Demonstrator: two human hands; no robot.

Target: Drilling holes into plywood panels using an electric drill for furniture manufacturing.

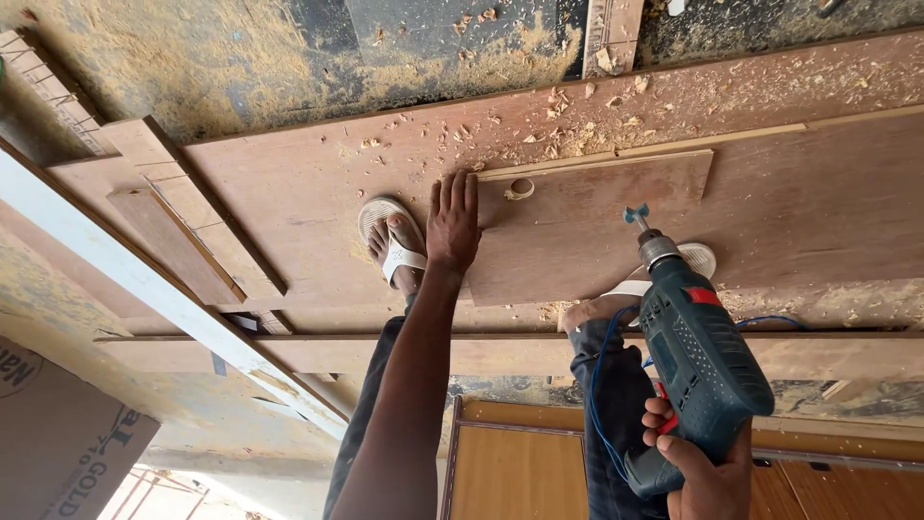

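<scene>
My left hand [453,223] lies flat, fingers together, on the left end of a brown plywood panel [597,226] laid over a larger wooden sheet [318,193]. A round drilled hole [520,188] sits near that panel's top left corner, just right of my fingertips. My right hand [701,467] grips the handle of a teal power drill [695,351] with a flat boring bit [636,215]. The bit hangs just above the panel's middle. My feet in white sandals [395,241] stand on the wood.
Sawdust and wood chips [558,111] are scattered over the top of the sheet and the dark floor. A white-edged board [144,284] runs diagonally at the left. Wooden strips [178,246] lie at the left. A cardboard box [58,438] sits bottom left, and an orange cabinet panel [520,467] below.
</scene>
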